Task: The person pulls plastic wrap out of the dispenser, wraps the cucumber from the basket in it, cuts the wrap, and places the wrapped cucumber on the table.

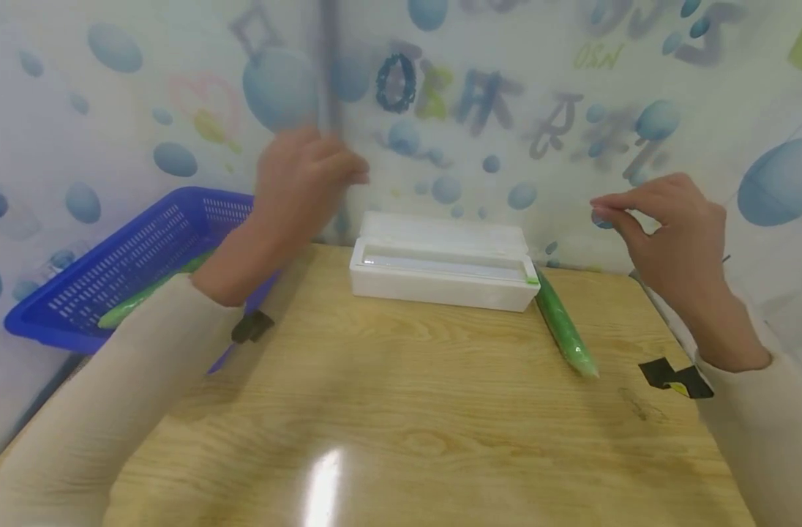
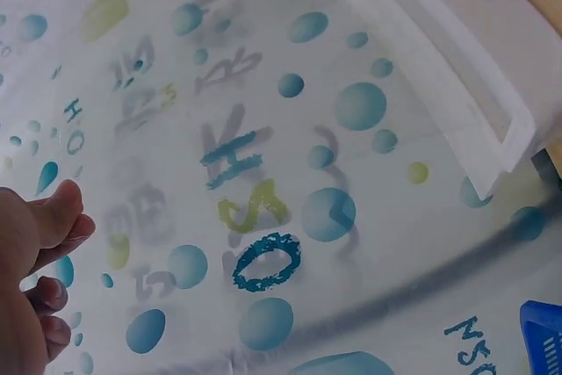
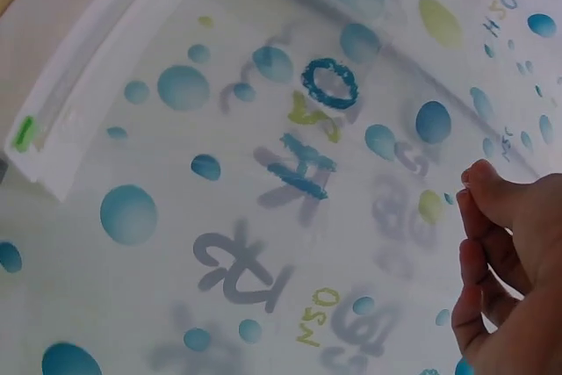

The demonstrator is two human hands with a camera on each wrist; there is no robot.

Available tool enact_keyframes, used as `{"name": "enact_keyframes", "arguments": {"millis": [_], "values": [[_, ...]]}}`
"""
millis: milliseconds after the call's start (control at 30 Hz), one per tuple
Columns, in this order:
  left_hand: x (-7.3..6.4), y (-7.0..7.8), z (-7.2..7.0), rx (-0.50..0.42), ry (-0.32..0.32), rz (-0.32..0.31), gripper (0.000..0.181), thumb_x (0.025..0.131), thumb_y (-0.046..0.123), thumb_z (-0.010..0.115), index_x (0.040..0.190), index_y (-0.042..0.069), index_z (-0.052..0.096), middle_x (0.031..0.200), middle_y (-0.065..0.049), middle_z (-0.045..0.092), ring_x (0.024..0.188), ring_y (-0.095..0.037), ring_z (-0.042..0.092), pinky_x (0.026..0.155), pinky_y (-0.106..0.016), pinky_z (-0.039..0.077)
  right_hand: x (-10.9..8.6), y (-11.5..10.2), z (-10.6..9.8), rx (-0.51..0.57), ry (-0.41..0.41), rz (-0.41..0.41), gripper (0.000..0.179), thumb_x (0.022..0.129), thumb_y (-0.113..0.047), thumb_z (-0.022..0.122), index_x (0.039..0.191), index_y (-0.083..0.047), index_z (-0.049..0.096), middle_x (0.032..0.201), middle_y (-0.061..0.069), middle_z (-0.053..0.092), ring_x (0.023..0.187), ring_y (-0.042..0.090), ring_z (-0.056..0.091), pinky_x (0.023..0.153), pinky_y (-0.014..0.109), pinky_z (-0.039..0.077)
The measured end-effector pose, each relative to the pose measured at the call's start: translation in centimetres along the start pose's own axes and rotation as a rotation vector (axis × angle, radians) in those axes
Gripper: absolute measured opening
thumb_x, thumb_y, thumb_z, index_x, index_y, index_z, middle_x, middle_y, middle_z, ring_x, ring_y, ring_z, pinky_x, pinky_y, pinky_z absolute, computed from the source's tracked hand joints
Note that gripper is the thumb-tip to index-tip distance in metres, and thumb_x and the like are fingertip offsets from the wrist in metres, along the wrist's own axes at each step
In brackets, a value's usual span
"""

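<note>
My left hand (image 1: 302, 179) is raised above the blue basket's right side, blurred in the head view. Its thumb and forefinger meet at the tips in the left wrist view, the other fingers curled. My right hand (image 1: 680, 238) is up at the far right with thumb and forefinger pinched together and the other fingers bent. No held thing shows at either fingertips; I cannot tell whether they pinch something clear. Between and below the hands, a long white box (image 1: 443, 287) stands at the table's back with its lid (image 1: 443, 230) raised. Right of it lies a shiny, film-wrapped cucumber (image 1: 566, 329).
The blue basket (image 1: 52, 331) at the left holds a green cucumber (image 1: 134, 301), partly hidden by my left forearm. Dark tape pieces (image 1: 677, 377) mark the table (image 1: 401, 410) at right. A patterned wall covering (image 1: 440, 176) rises behind the box.
</note>
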State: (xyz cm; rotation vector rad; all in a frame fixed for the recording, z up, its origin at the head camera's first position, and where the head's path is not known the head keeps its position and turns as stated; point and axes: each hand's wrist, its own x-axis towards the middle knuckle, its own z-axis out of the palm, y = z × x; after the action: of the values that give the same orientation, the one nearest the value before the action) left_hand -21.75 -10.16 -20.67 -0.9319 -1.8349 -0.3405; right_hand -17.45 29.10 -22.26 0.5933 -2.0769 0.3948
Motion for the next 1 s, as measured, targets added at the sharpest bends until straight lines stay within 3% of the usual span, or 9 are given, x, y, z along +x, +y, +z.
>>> {"name": "enact_keyframes", "arguments": {"millis": [100,200,367,467,567,633,833,933,1000], "values": [[-1.2,0.9,-1.0,-0.041,-0.01,0.026,0.005,0.082,0.001,0.068,0.079,0.002,0.073,0.073,-0.009,0.068,0.06,-0.029,0.049,0.052,-0.038,0.037,-1.8,-0.7,-0.7,0.037,-0.041,-0.003,0.019,0.074,-0.003,0.08,0.094,-0.006,0.077,0.08,0.012,0.07,0.079,0.024,0.055,0.062,0.01,0.027],[-2.6,2.1,-1.6,-0.078,-0.028,0.039,0.005,0.082,0.0,0.069,0.078,0.001,0.073,0.073,-0.009,0.068,0.06,-0.027,0.047,0.052,-0.035,0.036,-3.8,-1.2,-1.4,0.085,-0.063,-0.004,0.017,0.084,-0.02,0.074,0.094,-0.006,0.077,0.079,0.01,0.069,0.08,0.015,0.054,0.064,0.009,0.029],[-4.7,4.1,-2.2,-0.129,-0.013,0.065,0.005,0.082,0.004,0.07,0.078,0.004,0.072,0.073,-0.006,0.067,0.059,-0.023,0.047,0.05,-0.032,0.035,-6.6,-2.2,-2.1,0.169,-0.087,0.014,0.05,0.089,-0.051,0.057,0.091,-0.005,0.076,0.075,0.007,0.067,0.085,-0.002,0.051,0.071,0.009,0.034],[-5.8,5.1,-2.7,-0.154,0.009,0.097,0.01,0.085,0.004,0.065,0.078,0.006,0.072,0.074,-0.003,0.068,0.062,-0.022,0.051,0.049,-0.031,0.034,-8.0,-2.9,-2.3,0.21,-0.11,0.009,0.049,0.09,-0.051,0.056,0.089,-0.006,0.076,0.075,0.004,0.066,0.084,-0.001,0.051,0.073,0.009,0.036],[-6.9,5.8,-3.2,-0.16,-0.005,0.14,0.013,0.086,0.007,0.061,0.079,0.007,0.072,0.075,-0.001,0.068,0.064,-0.02,0.053,0.049,-0.03,0.035,-9.4,-3.4,-2.3,0.242,-0.143,-0.018,0.044,0.091,-0.048,0.057,0.087,-0.008,0.076,0.075,-0.001,0.064,0.079,0.003,0.052,0.067,0.011,0.039],[-7.6,6.1,-3.5,-0.181,-0.046,0.176,0.015,0.086,0.006,0.059,0.079,0.007,0.072,0.075,0.0,0.067,0.065,-0.019,0.053,0.052,-0.03,0.037,-10.2,-3.7,-2.3,0.26,-0.161,-0.033,0.041,0.091,-0.046,0.057,0.086,-0.01,0.075,0.075,-0.004,0.063,0.077,0.004,0.052,0.064,0.011,0.04],[-9.8,6.7,-4.1,-0.258,-0.26,0.275,0.014,0.085,0.003,0.056,0.084,0.008,0.069,0.078,0.003,0.065,0.066,-0.015,0.047,0.057,-0.027,0.036,-12.7,-3.8,-1.9,0.38,-0.239,-0.034,0.031,0.091,-0.042,0.059,0.089,-0.016,0.075,0.078,-0.009,0.063,0.077,0.003,0.05,0.065,0.011,0.039],[-10.9,7.0,-4.0,-0.276,-0.319,0.297,0.011,0.083,0.007,0.059,0.084,0.01,0.069,0.077,0.006,0.061,0.065,-0.013,0.043,0.057,-0.026,0.033,-13.9,-3.6,-1.4,0.44,-0.297,-0.03,0.026,0.09,-0.04,0.061,0.091,-0.017,0.075,0.08,-0.01,0.064,0.077,0.003,0.05,0.064,0.012,0.039],[-11.6,7.3,-3.8,-0.298,-0.354,0.295,0.009,0.082,0.008,0.061,0.083,0.012,0.069,0.076,0.007,0.059,0.064,-0.011,0.041,0.056,-0.024,0.031,-14.5,-3.6,-1.1,0.439,-0.359,-0.018,0.014,0.085,-0.032,0.07,0.092,-0.02,0.075,0.083,-0.012,0.064,0.078,0.001,0.051,0.064,0.012,0.04]]}}
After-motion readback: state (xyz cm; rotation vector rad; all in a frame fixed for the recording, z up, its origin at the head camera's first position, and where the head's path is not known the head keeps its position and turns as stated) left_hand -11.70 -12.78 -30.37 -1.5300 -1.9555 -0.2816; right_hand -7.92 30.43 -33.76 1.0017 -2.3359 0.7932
